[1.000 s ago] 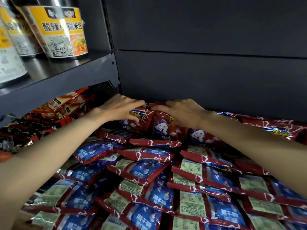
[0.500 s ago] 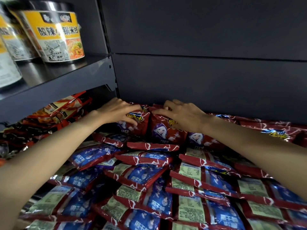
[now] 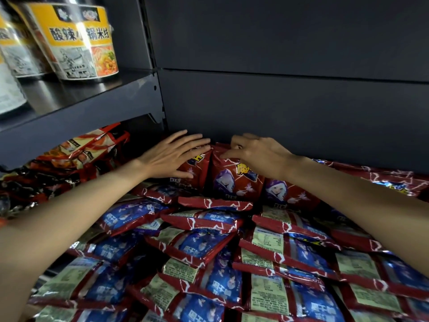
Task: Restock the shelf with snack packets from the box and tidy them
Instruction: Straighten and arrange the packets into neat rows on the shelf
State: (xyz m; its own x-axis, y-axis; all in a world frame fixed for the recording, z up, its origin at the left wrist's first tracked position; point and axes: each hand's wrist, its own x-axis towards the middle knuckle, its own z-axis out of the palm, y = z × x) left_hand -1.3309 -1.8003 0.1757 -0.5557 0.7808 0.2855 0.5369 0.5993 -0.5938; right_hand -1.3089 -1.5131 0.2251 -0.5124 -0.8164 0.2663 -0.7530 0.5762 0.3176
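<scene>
The dark grey metal shelf (image 3: 290, 126) carries a deep heap of glossy red-and-blue foil snack packets (image 3: 202, 247), most lying flat, label side up. Against its back wall stands a row of upright red packets (image 3: 228, 180) printed with a purple-hooded cartoon figure, long axis vertical. Both hands reach this row: the left hand (image 3: 173, 156) lies flat, fingers straight, pressing one packet; the right hand (image 3: 257, 152), equally near, curls over the neighbouring packet's top edge. Yellow-banded noodle tubs (image 3: 79, 43) above read 酸辣小锅米线.
</scene>
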